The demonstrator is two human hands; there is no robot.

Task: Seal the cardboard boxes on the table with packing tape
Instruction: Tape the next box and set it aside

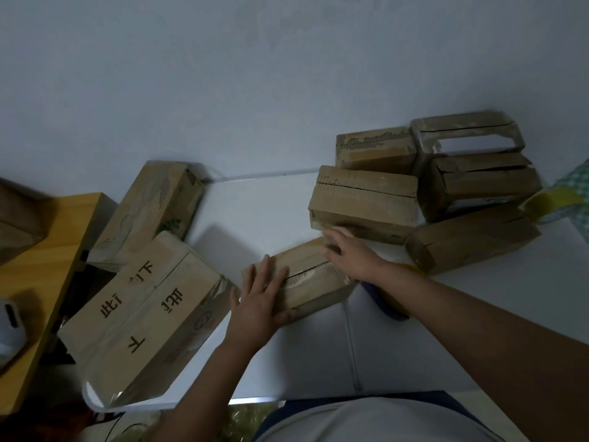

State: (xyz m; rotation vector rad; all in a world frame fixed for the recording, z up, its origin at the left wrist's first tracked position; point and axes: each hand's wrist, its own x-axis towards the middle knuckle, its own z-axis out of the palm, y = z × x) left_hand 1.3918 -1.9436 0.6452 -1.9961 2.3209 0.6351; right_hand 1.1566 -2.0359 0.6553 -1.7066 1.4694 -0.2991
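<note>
My left hand (259, 301) lay flat on the near left end of a small box (310, 277) at the middle of the white worktop (414, 330), fingers straight and spread, thumb down its near side. My right hand (347, 250) reached across to the box's far right end, fingers loosely out over the top; whether they curled round the edge I could not tell, for the hand was blurred. The box lay slantwise, and the slit between its top flaps showed open between my hands.

To the left, a big box (143, 317) with dark printed characters hung over the worktop's near left edge, glossy tape along its middle seam and near end. Beyond it, touching its far corner, lay a long box (149, 212) with green print, also taped.

To the far right stood a cluster of five more boxes. The nearest (363, 202) sat just beyond my right hand, its seam still a dark gap. Behind it was another (374, 149); to the right one with a pale window in its side (467, 132), one with torn flaps (478, 183) below that, and a slanted one (471, 239) nearest me.

A yellow tape roll (553, 200) rested at the right edge beside a green checked cloth (577, 193). A wooden shelf (41, 282) stood at the left.
</note>
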